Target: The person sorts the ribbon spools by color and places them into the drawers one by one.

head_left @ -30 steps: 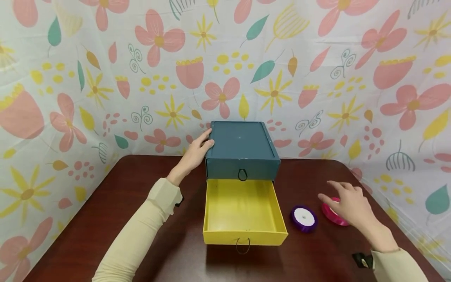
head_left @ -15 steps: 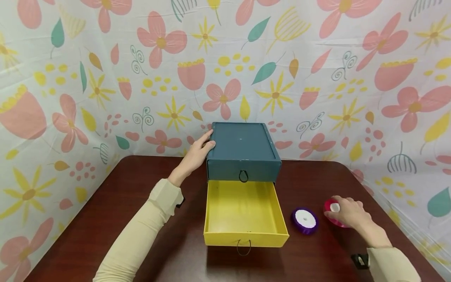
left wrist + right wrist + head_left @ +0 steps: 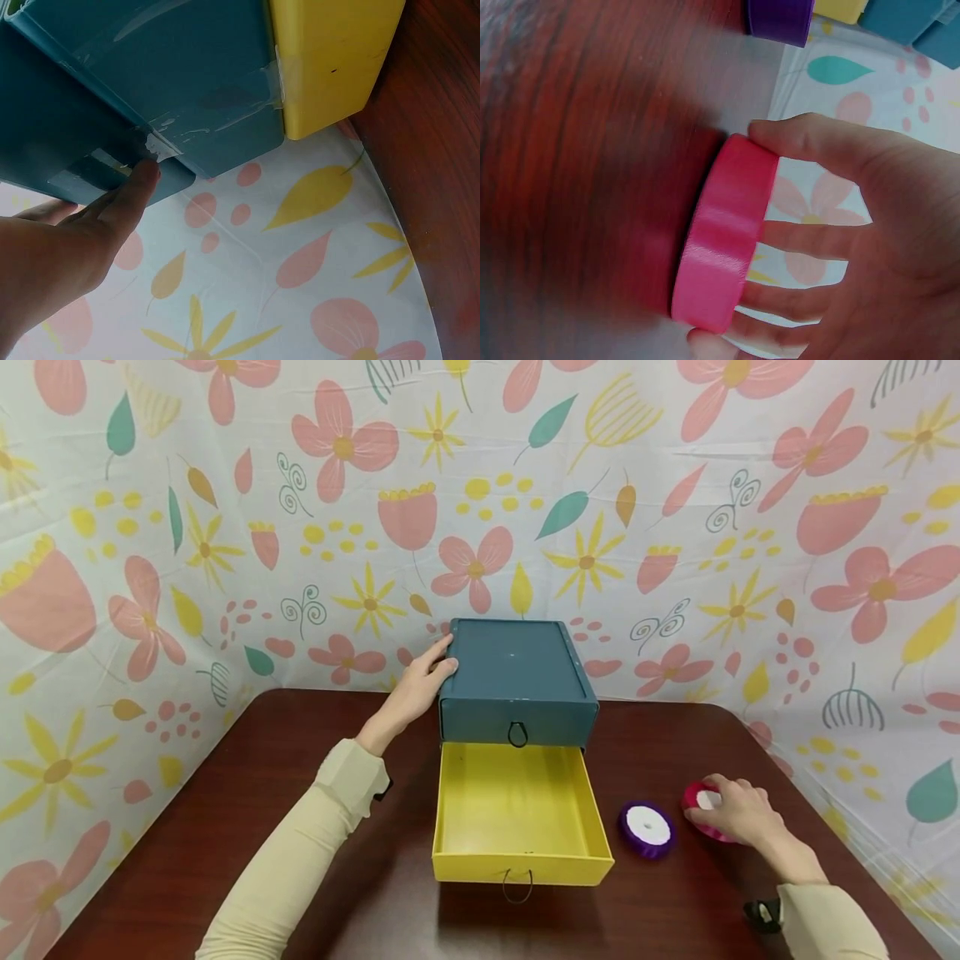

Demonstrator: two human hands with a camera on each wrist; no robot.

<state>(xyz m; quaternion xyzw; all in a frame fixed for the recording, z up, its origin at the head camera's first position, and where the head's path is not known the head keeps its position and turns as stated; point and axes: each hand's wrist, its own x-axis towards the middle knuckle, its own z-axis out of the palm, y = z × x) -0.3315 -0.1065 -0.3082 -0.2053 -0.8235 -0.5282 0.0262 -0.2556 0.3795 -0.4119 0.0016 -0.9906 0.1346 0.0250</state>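
My left hand (image 3: 415, 687) rests against the left side of a blue drawer box (image 3: 517, 660), its fingers fairly straight. In the left wrist view those fingers (image 3: 135, 196) touch the blue side wall near a torn strip of clear tape. Below the blue drawer front, a yellow drawer (image 3: 517, 802) is pulled out, with nothing lying in it. At the right, my right hand (image 3: 738, 814) grips a spool of pink ribbon (image 3: 724, 232) by its rim, thumb on one side and fingers round the other. The spool is at the tabletop, its white core (image 3: 707, 800) partly showing.
A spool of purple ribbon (image 3: 647, 829) lies between the yellow drawer and the pink spool. The dark red wooden table (image 3: 300, 760) carries everything. A flower-printed cloth (image 3: 480, 485) hangs close behind and along both sides.
My right hand has come down from above the pink ribbon spool and closed round its rim; the spool has shifted slightly left. The left hand stays on the box.
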